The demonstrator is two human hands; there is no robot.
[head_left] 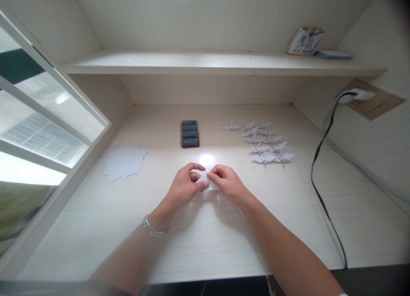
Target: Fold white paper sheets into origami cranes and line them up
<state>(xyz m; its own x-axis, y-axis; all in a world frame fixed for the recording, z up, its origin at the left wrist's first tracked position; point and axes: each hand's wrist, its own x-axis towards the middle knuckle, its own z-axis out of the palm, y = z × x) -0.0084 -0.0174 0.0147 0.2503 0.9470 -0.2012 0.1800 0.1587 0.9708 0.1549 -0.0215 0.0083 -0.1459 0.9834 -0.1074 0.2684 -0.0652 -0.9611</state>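
Both hands meet over the middle of the pale wooden desk (pixel 96 219). My left hand (pixel 185 186) and my right hand (pixel 226 181) pinch a small folded piece of white paper (pixel 206 184) between their fingertips, just above the desk surface. A bead bracelet (pixel 153 230) circles my left wrist. To the right, behind the hands, lie several finished white paper cranes (pixel 264 142) in rows. A loose stack of white paper sheets (pixel 125 162) rests to the left.
A dark phone (pixel 189 133) lies flat behind the hands. A black cable (pixel 320 172) runs from a wall plug (pixel 358 94) down over the desk's front edge. A shelf (pixel 205 63) above holds a small printed pack (pixel 305 41). A window is at left.
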